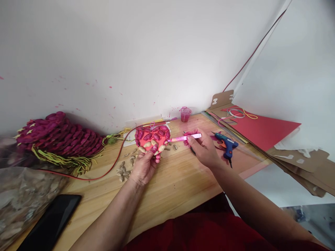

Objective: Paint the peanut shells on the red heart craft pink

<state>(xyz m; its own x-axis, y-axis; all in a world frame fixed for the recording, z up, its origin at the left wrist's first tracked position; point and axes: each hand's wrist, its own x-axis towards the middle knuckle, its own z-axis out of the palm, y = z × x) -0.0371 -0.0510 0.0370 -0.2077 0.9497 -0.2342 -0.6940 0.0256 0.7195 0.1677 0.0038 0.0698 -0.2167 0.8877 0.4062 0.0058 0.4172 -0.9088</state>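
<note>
My left hand (144,165) is closed on a red heart-shaped piece (152,138), held upright above the wooden table (172,184). Magenta-painted shells cover the heart's upper part and plain tan shells line its lower edge. My right hand (203,150) grips a pink brush or pen (184,138), and its tip points left at the heart's right edge. Loose tan shells (125,170) lie on the table just left of my left hand.
A blue glue gun (226,144) lies right of my right hand. A pink cup (185,114) stands by the wall. A pile of magenta shell pieces (56,136) sits at left, a black phone (51,225) and a plastic bag (18,198) at front left. Red paper (264,129) and cardboard (309,167) lie at right.
</note>
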